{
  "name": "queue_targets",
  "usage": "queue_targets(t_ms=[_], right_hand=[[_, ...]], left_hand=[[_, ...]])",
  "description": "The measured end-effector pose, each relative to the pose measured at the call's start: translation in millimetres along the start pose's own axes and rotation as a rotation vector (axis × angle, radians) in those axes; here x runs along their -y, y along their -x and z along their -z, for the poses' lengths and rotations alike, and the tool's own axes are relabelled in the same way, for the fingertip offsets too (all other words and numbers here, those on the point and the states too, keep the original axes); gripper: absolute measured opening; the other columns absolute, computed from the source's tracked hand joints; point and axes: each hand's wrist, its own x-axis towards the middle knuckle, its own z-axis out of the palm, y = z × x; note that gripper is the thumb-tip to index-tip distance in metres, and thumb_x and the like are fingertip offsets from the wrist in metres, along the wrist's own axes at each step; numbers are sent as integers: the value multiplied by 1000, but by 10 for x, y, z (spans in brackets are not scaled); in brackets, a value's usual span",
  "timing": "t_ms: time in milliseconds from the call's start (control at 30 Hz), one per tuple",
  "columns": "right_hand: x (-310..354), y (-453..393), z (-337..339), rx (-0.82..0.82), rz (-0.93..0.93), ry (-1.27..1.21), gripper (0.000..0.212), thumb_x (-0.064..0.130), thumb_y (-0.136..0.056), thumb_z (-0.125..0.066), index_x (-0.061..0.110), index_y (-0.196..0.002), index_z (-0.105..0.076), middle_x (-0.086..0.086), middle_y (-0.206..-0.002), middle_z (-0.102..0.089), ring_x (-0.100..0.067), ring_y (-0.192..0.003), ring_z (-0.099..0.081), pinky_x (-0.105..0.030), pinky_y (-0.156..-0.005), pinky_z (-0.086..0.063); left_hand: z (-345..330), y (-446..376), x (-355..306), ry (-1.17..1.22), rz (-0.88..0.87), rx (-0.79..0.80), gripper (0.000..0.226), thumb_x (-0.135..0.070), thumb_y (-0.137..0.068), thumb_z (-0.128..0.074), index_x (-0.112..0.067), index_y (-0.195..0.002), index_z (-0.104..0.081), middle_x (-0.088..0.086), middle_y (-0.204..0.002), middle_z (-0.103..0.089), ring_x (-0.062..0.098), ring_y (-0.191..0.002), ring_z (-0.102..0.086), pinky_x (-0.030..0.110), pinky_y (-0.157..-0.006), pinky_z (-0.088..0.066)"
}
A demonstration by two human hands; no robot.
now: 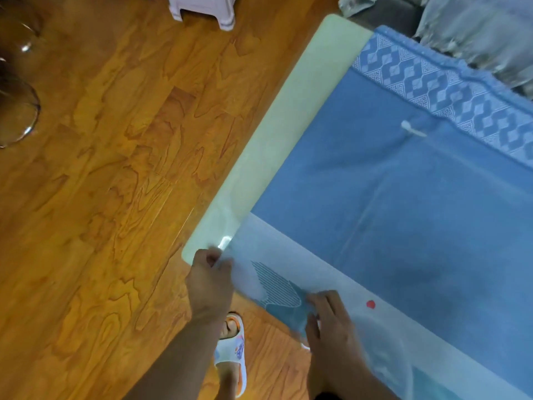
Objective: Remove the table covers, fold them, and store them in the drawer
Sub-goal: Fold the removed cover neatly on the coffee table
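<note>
A blue table cover (403, 203) with a white patterned border lies over a pale green table (288, 134). A clear plastic sheet (225, 241) lies on top of it and shows as glare near the table's near corner. My left hand (209, 280) pinches the corner of the covers at that near corner. My right hand (331, 324) grips the cover's near edge, beside a white striped print and a red dot. A small white object (411, 129) rests on the cloth further back.
Wooden floor (115, 197) spreads to the left. A pale plastic stool (202, 10) stands at the top. Glass bowls (14, 111) sit at the far left. A slippered foot (230, 353) is below the table corner. Grey plastic-wrapped things (476, 33) lie beyond the table.
</note>
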Motion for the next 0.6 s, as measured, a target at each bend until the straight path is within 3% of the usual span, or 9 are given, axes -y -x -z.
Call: queue_targets(t_ms=[67, 167, 233, 300, 333, 433, 533, 600], right_hand=[[-4, 333, -176, 5, -162, 15, 18, 17, -89, -58, 30, -101, -61, 13, -103, -54, -17, -80, -64, -36, -70, -52], [97, 651, -381, -46, -541, -137, 12, 16, -90, -68, 26, -84, -64, 9, -77, -68, -15, -75, -66, -39, -72, -53], [267, 730, -490, -79, -885, -604, 11, 11, -95, -63, 10, -84, -66, 0, -66, -68, -21, -64, -63, -39, -65, -51], [474, 742, -566, -129, -1161, -1202, 13, 12, -99, -57, 0, -96, -61, -16, -79, -66, -28, -68, -61, -33, -62, -47], [521, 742, -588, -180, -1212, -1378, 16, 16, -100, -57, 0, -101, -60, -18, -89, -67, -30, -76, -65, -34, -66, -50], [483, 712, -610, -345, -1190, -1585, 21, 23, -101, -58, 2, -104, -59, -18, -101, -69, -31, -95, -69, -34, -72, -62], [394, 657, -595, -431, -1204, -1633, 17, 21, -99, -61, 5, -96, -59, -17, -92, -67, -28, -81, -71, -34, -60, -62], [366, 650, -609, -452, -1220, -1603, 17, 23, -98, -63, 6, -93, -59, -13, -85, -66, -26, -79, -70, -34, -61, -62]], left_hand=[[12, 1, 107, 113, -7, 1, 18, -3, -85, -73, -16, -92, -63, -4, -85, -65, 20, -81, -65, 14, -64, -48], [35, -5, 281, 249, 95, 67, 25, -1, -84, -75, -22, -84, -61, 3, -91, -69, 31, -89, -70, 44, -79, -61], [59, 3, 315, 263, 95, 82, 25, -1, -84, -75, -21, -88, -61, 2, -93, -69, 28, -91, -69, 41, -80, -60], [85, -3, 331, 250, 50, 96, 24, -1, -85, -74, -19, -95, -61, 1, -95, -67, 24, -90, -67, 24, -71, -53], [100, -11, 330, 233, 18, 112, 24, -2, -86, -74, -20, -95, -61, 0, -94, -66, 21, -88, -66, 18, -66, -49], [118, -80, 344, 130, -89, 182, 25, -3, -86, -72, -24, -93, -59, -6, -89, -64, 9, -78, -62, 10, -58, -43], [99, -163, 332, 78, -110, 207, 24, -7, -80, -74, -23, -92, -62, -6, -87, -66, 17, -79, -65, 24, -68, -53], [90, -176, 324, 87, -79, 184, 21, -8, -77, -74, -20, -91, -64, -4, -86, -68, 20, -80, -66, 31, -72, -57]])
